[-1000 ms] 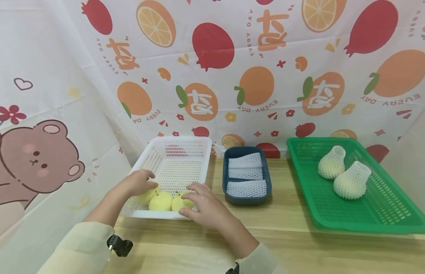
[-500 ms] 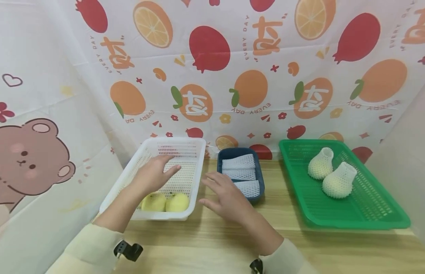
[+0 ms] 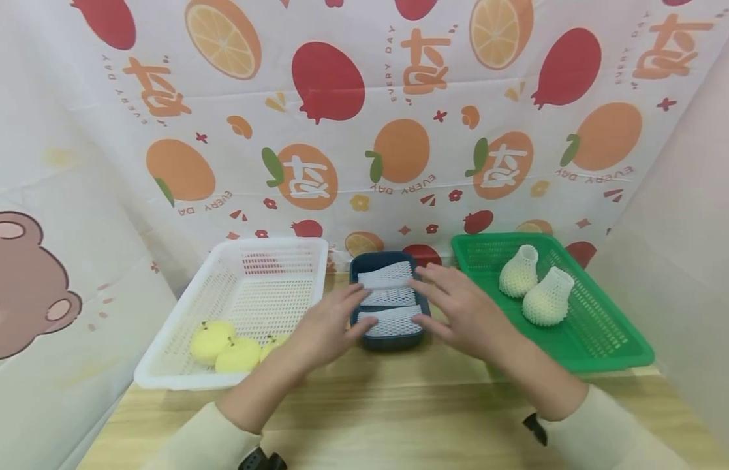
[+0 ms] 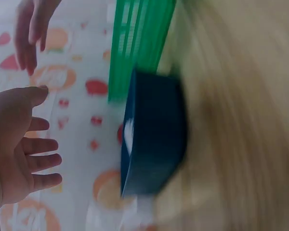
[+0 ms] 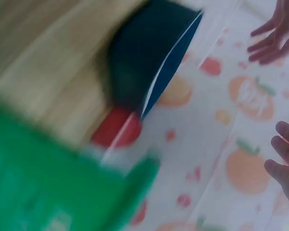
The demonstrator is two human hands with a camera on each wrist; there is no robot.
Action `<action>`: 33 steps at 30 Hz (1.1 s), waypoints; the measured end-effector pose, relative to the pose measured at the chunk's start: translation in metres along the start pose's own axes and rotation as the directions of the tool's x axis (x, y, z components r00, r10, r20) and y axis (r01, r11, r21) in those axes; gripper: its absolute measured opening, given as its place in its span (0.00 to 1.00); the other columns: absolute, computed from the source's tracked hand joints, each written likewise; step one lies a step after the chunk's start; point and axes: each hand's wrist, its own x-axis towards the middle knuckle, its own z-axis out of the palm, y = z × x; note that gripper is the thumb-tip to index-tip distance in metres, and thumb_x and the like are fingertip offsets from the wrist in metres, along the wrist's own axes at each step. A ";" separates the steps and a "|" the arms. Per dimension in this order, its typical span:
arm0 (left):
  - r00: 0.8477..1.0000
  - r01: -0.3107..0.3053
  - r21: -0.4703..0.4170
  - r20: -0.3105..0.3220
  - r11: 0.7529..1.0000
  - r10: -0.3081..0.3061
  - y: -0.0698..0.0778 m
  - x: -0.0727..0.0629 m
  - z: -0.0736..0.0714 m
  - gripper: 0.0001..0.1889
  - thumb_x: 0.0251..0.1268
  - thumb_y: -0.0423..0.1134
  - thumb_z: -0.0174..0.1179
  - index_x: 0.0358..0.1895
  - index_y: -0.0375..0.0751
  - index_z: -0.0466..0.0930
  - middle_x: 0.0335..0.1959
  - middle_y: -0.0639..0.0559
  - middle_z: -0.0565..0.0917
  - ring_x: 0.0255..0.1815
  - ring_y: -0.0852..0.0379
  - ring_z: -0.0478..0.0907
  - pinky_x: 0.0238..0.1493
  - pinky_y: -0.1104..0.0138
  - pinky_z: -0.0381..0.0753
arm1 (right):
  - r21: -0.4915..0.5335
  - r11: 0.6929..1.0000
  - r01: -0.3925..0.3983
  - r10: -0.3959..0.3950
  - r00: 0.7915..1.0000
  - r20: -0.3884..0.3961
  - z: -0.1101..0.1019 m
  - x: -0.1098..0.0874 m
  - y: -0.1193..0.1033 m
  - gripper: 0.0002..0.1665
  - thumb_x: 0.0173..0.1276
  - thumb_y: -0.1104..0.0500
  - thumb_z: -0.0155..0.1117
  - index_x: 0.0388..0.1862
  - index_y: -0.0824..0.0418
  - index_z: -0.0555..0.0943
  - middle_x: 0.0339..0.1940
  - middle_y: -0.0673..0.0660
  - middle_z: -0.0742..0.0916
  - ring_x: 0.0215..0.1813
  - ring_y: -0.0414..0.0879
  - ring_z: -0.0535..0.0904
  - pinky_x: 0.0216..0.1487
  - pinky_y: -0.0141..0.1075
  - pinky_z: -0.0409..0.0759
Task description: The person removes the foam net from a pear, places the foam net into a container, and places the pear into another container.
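Observation:
My left hand point(image 3: 324, 329) and right hand point(image 3: 464, 313) hover on either side of a dark blue tray point(image 3: 390, 342), fingers spread and holding nothing. Inside the tray lie white foam net sleeves point(image 3: 390, 321), partly hidden behind the fingertips. Both wrist views place the hands above the tray's rim and apart from it; there the left hand point(image 4: 19, 149) has its fingers extended, as does the right hand point(image 5: 285, 156). Several yellow pears point(image 3: 213, 342) sit at the front of a white basket point(image 3: 179, 380), one partly behind my left wrist.
To the right stands a green basket point(image 3: 584, 349) holding two pale round fruits in foam nets point(image 3: 548, 300), their net tops standing up. A wooden table point(image 3: 387, 418) carries all the containers. A fruit-printed cloth point(image 3: 352, 143) hangs right behind them.
Both hands have left the pears in the white basket and moved right to the blue tray. The view has turned rightward. The pears have shifted slightly within the basket.

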 end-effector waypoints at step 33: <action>0.827 -0.556 0.087 -0.042 0.827 0.561 0.140 0.065 0.134 0.13 0.71 0.48 0.59 0.53 0.51 0.84 0.56 0.52 0.82 0.66 0.53 0.74 0.71 0.69 0.65 | 0.032 0.626 -0.779 0.725 0.597 0.344 -0.027 -0.142 0.201 0.37 0.75 0.46 0.56 0.62 0.80 0.69 0.52 0.80 0.80 0.50 0.70 0.80 0.45 0.56 0.82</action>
